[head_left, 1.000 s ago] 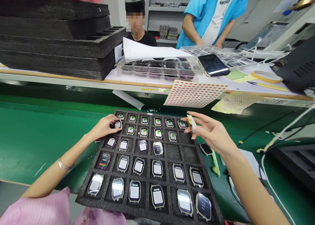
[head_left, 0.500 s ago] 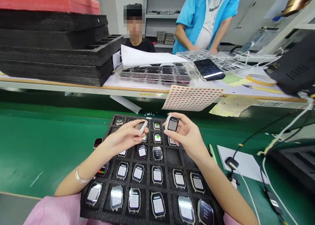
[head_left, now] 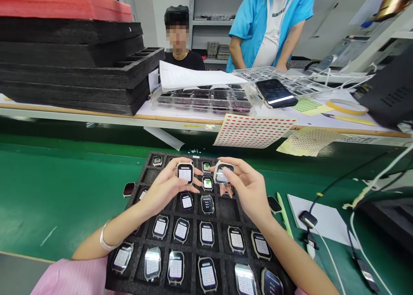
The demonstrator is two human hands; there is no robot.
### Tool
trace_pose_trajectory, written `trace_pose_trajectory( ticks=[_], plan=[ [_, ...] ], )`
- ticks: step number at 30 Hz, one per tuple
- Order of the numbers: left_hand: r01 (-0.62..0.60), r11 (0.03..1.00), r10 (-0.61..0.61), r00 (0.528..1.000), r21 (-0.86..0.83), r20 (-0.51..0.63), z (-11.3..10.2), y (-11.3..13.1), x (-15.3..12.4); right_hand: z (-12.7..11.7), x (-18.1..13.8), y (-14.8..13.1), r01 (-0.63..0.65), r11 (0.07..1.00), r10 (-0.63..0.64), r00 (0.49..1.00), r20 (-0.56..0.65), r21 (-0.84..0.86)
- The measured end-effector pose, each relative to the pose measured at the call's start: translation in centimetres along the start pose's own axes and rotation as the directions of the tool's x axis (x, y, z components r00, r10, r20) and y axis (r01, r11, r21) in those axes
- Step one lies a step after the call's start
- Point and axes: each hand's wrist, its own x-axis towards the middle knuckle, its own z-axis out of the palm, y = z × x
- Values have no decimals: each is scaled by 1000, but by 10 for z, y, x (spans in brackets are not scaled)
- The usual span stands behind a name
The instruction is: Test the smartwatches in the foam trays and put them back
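Left hand (head_left: pixel 164 191): fingers closed on lit watch (head_left: pixel 185 173), screen up.
Right hand (head_left: pixel 249 191): fingers pinch second watch (head_left: pixel 222 173), just right of it.
Under both: tray (head_left: pixel 227 209) holding other watches (head_left: pixel 206 233).

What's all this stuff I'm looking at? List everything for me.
Tray: one, black foam, on the belt.
Tray watches: many, lit screens, in its cells.
Loose watches: two, dark, on the belt either side of the tray.
Belt: one, green, in front.
Foam stack: one, black with red on top, far bench left.
Clear trays: a few, under papers, far bench.
Phone: one, black, on the clear trays.
Sticker sheets: two, red-dotted and yellowish, bench edge.
Pen: one, green, right of tray.
Co-workers: two, black and blue tops, behind the bench.
Left hand: one, bare, holds left watch.
Right hand: one, bare, holds right watch.
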Motion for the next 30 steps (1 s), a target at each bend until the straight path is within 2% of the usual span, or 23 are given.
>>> trace_pose_trajectory(
  ticks=[6, 9, 17, 20, 27, 28, 30],
  plan=[
    [-71, 995, 66, 996, 77, 65, 0, -7, 0, 0, -5, -5, 18, 1000, -19, 998, 66, 23],
    [-83, 993, 78, 995, 85, 55, -2, -6, 0, 1, -8, -6, 20, 999, -22, 996, 89, 25],
    [-16, 1000, 16, 1000, -17, 24, 3, 5, -6, -2, -11, -4, 18, 999, -22, 991, 133, 32],
    [-12, 1000, 13, 1000, -19, 25, 2, 6, -9, -1, -11, -5, 9, 1000, -11, 991, 130, 14],
    [-32, 999, 30, 991, 8, 131, 1, 3, -16, 4, -18, -13, -18, 1000, 17, 998, 62, 4],
    [-31, 999, 27, 990, 22, 136, 2, 2, -17, 5, -21, -18, -38, 998, 34, 995, 95, 40],
    [-30, 998, 23, 990, 51, 141, 4, 2, -19, 5, -32, -31, -92, 986, 57, 971, 234, 141]
  ],
)
